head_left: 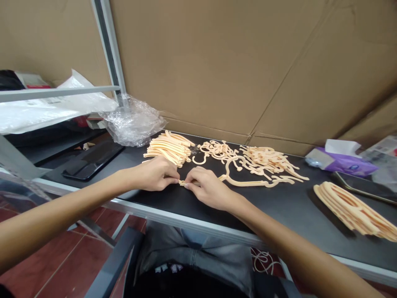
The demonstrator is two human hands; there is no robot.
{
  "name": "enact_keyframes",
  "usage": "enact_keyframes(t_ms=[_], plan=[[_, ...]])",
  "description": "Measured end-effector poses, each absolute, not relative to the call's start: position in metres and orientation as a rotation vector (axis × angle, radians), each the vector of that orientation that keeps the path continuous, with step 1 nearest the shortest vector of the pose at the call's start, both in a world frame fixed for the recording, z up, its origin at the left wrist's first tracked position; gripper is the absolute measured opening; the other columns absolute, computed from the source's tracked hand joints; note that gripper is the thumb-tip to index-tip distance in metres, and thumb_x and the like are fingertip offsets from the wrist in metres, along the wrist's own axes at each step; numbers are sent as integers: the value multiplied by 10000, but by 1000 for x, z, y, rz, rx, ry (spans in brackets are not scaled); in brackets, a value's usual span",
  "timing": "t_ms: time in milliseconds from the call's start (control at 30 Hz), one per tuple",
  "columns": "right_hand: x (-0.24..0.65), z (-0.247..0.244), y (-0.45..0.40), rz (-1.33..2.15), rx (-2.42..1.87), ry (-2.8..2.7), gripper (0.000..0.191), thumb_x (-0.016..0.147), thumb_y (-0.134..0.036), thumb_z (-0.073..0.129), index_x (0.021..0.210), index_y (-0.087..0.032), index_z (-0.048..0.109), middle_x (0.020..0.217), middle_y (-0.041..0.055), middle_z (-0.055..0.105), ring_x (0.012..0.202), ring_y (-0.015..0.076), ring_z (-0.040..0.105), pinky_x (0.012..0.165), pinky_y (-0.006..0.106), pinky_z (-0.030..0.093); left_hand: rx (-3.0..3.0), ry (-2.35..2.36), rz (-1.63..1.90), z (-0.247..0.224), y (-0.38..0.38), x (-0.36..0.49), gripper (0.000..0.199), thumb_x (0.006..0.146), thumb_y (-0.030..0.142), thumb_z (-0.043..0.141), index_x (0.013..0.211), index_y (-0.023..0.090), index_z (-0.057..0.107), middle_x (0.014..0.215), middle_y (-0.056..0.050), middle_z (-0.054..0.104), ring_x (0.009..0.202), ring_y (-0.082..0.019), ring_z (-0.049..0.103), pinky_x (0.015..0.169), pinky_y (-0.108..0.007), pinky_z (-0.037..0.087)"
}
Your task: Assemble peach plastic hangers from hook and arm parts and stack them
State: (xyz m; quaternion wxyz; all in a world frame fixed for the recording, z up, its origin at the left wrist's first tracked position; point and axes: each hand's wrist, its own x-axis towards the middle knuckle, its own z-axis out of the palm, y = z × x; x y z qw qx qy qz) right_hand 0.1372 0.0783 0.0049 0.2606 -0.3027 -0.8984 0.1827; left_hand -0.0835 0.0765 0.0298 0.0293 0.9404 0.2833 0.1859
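A peach-coloured plastic clothes hanger lies on the black tabletop with its hook pointing away from me. Its near-left end passes under my right hand, whose thumb and fingers pinch it. My left hand is closed at the tip of that same end, fingertips almost touching those of the right. A small peach piece shows between the two hands; its exact shape is hidden. Just beyond my left hand lies a stack of straight peach hanger arms. Loose hooks lie in a heap behind the hanger.
More peach hanger parts are piled at the back. Stacked hangers lie at the right, near a purple tissue pack. Crumpled clear plastic and a black tray are at the left. Cardboard stands behind the table.
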Motion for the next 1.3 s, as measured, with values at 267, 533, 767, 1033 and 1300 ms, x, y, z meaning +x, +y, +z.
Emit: enact_keyframes(t_ms=[267, 533, 767, 1033, 1300], plan=[[135, 7, 76, 490, -877, -2405, 155, 845, -44, 640, 753, -169, 627, 814, 32, 664, 824, 166, 603, 761, 297, 463, 3105, 1016, 469, 22, 65, -78, 294, 909, 120, 497, 658, 159, 646, 651, -41, 609, 625, -167, 570, 585, -282, 379], [136, 5, 78, 465, -846, -2399, 173, 842, -38, 639, 736, -171, 609, 788, 25, 643, 797, 158, 587, 728, 283, 454, 3251, 1199, 460, 16, 50, -69, 240, 842, 50, 501, 672, 152, 636, 661, -36, 608, 613, -169, 567, 583, -293, 402], [135, 2, 79, 439, -851, -2390, 181, 835, -26, 635, 729, -169, 601, 783, 28, 637, 787, 156, 582, 719, 277, 445, 3346, 1298, 485, 10, 40, -62, 199, 778, 19, 511, 688, 142, 638, 632, -37, 595, 596, -181, 564, 574, -297, 437], [135, 0, 79, 444, -822, -2376, 175, 828, -21, 636, 737, -167, 604, 774, 25, 636, 771, 151, 575, 708, 270, 435, 3224, 1478, 286, 14, 37, -52, 188, 789, 29, 526, 698, 134, 652, 682, -60, 642, 656, -207, 634, 615, -310, 496], [136, -5, 82, 411, -785, -2345, 198, 819, -19, 634, 716, -178, 578, 751, 9, 609, 742, 143, 548, 688, 264, 420, 3086, 1618, 175, 20, 34, -43, 192, 810, 47, 522, 719, 137, 666, 725, -73, 675, 695, -226, 671, 606, -317, 495]])
